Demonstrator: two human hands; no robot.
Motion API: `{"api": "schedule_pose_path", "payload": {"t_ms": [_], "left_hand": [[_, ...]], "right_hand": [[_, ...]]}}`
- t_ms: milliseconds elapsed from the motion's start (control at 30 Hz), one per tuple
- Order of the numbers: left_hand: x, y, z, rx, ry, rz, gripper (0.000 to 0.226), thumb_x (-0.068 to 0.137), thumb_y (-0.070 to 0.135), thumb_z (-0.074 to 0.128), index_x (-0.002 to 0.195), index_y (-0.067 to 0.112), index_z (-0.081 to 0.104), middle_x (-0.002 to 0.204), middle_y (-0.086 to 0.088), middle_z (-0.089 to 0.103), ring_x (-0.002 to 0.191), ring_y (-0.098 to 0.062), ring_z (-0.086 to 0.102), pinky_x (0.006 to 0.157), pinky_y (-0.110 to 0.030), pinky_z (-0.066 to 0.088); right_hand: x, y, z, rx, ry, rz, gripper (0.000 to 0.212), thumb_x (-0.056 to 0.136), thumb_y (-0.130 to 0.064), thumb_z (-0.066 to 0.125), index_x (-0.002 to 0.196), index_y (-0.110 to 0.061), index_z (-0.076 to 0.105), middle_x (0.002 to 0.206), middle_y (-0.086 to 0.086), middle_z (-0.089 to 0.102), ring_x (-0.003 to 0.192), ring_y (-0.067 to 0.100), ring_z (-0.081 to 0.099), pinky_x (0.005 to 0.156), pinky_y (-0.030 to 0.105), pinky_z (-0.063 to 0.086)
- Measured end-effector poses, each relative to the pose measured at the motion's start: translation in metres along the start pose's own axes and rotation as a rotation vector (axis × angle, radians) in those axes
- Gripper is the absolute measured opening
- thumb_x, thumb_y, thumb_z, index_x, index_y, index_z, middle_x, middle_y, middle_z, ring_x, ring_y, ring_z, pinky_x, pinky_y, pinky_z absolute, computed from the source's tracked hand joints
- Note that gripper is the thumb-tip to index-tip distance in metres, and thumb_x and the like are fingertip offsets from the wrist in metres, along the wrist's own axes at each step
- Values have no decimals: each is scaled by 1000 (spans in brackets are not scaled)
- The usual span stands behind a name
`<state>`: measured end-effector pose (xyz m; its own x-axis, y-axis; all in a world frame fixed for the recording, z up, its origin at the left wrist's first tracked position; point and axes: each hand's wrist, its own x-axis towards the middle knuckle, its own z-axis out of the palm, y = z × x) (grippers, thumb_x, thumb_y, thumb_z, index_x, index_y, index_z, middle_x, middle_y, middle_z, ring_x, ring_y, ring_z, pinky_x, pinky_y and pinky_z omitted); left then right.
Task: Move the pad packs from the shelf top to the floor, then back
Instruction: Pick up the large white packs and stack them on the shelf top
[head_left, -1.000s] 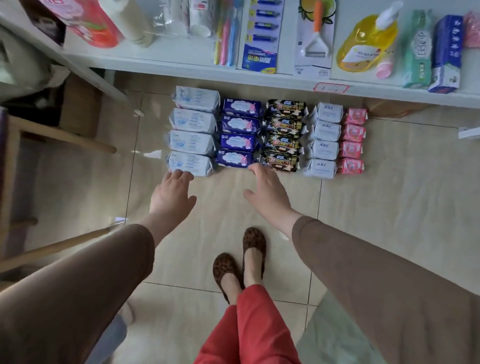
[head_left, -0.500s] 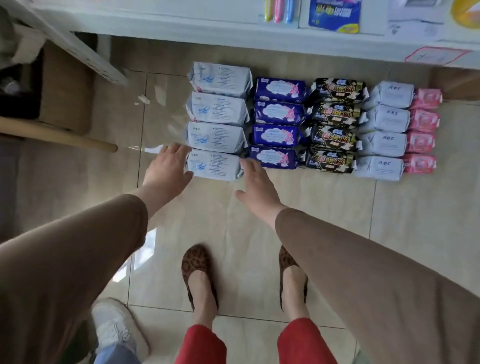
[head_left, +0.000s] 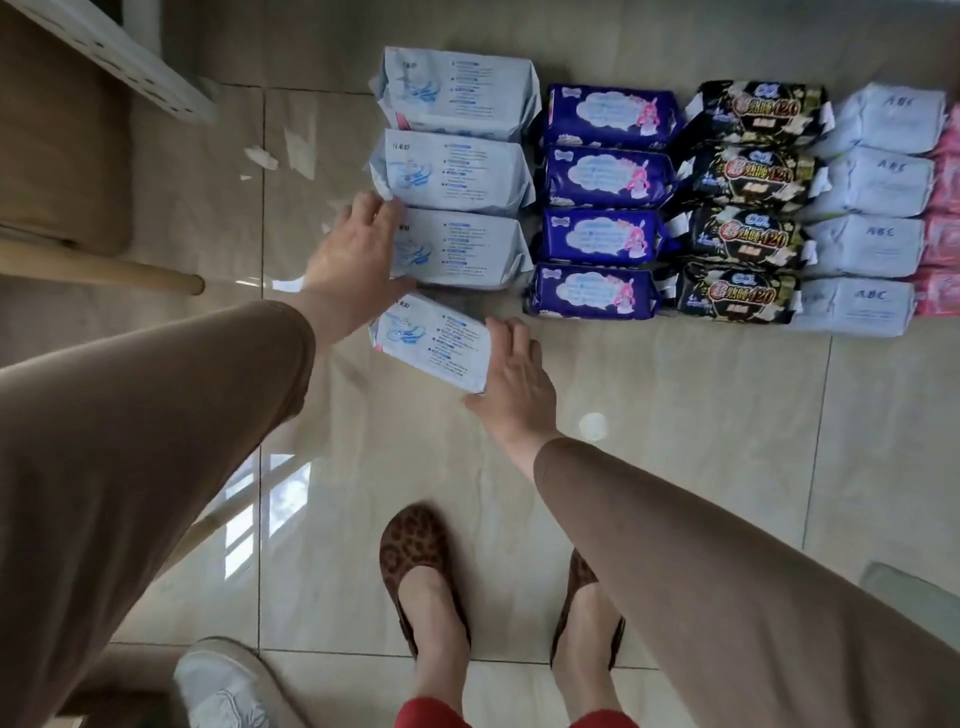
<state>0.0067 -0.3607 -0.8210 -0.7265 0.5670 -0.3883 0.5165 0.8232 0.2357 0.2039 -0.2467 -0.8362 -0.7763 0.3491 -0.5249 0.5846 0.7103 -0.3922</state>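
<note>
Pad packs lie on the tiled floor in columns: light-blue packs (head_left: 457, 174), purple packs (head_left: 605, 174), black packs (head_left: 748, 176), pale "ABC" packs (head_left: 872, 182) and pink packs (head_left: 943, 249) at the right edge. The nearest light-blue pack (head_left: 431, 340) is skewed out of its column, its right end pulled toward me. My right hand (head_left: 511, 376) grips that right end, fingers on top and thumb below. My left hand (head_left: 358, 260) lies with fingers spread against the left end of the third light-blue pack (head_left: 462, 249) and covers the skewed pack's far left corner.
A white shelf frame (head_left: 130, 57) slants across the top left above a brown box (head_left: 62, 156). A wooden pole (head_left: 104, 270) juts in from the left. Paper scraps (head_left: 262, 156) lie on the tiles. My leopard-print shoes (head_left: 415, 551) and someone's white shoe (head_left: 223, 686) stand below.
The view dropped closer to the floor and the shelf top left the frame. My right hand took the nearest light-blue pack's end and skewed it; my left hand moved up to the third pack.
</note>
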Motion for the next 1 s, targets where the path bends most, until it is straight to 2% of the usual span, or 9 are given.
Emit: {"api": "schedule_pose_path", "payload": {"t_ms": [100, 267, 367, 500, 733, 833, 1000], "left_hand": [[6, 1, 6, 9, 19, -19, 93, 67, 41, 84, 140, 13, 34, 132, -7, 35, 120, -30, 42, 96, -50, 49], [13, 9, 22, 76, -32, -45, 103, 62, 45, 87, 140, 15, 28, 132, -8, 38, 119, -33, 44, 89, -54, 50], [4, 11, 27, 31, -60, -112, 92, 64, 38, 88, 136, 15, 33, 126, -10, 46, 113, -36, 52, 86, -52, 51], [-32, 14, 8, -38, -45, -240, 75, 65, 32, 87, 122, 12, 43, 118, -10, 49, 97, -38, 59, 75, -47, 51], [-117, 50, -109, -90, 13, -277, 77, 61, 40, 88, 119, 18, 44, 113, -8, 51, 94, -37, 59, 74, -43, 50], [-148, 85, -186, -124, 50, -236, 79, 61, 45, 87, 122, 19, 44, 111, -6, 49, 95, -34, 56, 73, -42, 47], [-200, 149, -332, -197, 114, -130, 81, 64, 49, 82, 130, 25, 43, 117, -3, 50, 103, -32, 55, 79, -40, 47]], "right_hand": [[5, 2, 11, 49, 43, -53, 95, 67, -30, 87, 144, -21, 33, 144, 1, 34, 125, 22, 42, 81, 32, 52], [4, 15, 24, 133, 38, -127, 74, 74, -22, 80, 137, -20, 42, 131, 4, 45, 114, 26, 49, 75, 35, 51], [-10, 38, 18, 207, -45, -138, 72, 75, -18, 79, 137, -15, 44, 130, 7, 46, 110, 29, 55, 78, 39, 53], [-40, 70, -22, 256, -137, -80, 75, 72, -20, 80, 137, -19, 42, 129, 4, 44, 106, 26, 58, 73, 29, 44], [-116, 71, -175, 253, -196, -64, 79, 69, -31, 84, 131, -33, 35, 126, -7, 40, 104, 16, 56, 77, 32, 48], [-150, 54, -269, 251, -188, -92, 84, 67, -36, 85, 131, -40, 31, 129, -13, 41, 108, 10, 55, 82, 31, 48], [-213, 11, -435, 201, -134, -153, 94, 54, -59, 81, 130, -49, 27, 124, -24, 45, 103, 6, 57, 77, 28, 48]]}}
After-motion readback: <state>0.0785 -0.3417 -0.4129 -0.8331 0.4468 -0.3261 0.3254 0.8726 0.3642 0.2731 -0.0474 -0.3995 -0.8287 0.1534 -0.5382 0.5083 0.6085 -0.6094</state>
